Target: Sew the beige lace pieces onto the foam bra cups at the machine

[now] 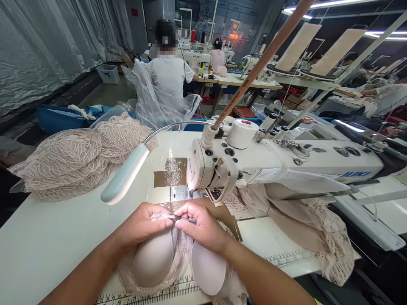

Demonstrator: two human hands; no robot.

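Observation:
A pale pink lace bra (154, 260) with two smooth moulded cups lies in front of me on the sewing table. My left hand (149, 222) pinches its lace at the middle, between the cups. Close against it, my right hand (200, 224) has finger and thumb closed at the same spot, with a thin dark metal tool (190, 220) showing between the fingers; its kind cannot be made out. Both hands are just in front of the needle area of a white sewing machine (235, 156). The fingers hide the exact spot being gripped.
Stacked lace pieces (70, 156) lie at the left. A lamp (125, 173) on a bendy neck hangs above the table. More lace garments (299, 224) lie right of the needle, beneath the machine arm. A printed ruler (178, 290) runs along the front edge. Co-workers sit farther back.

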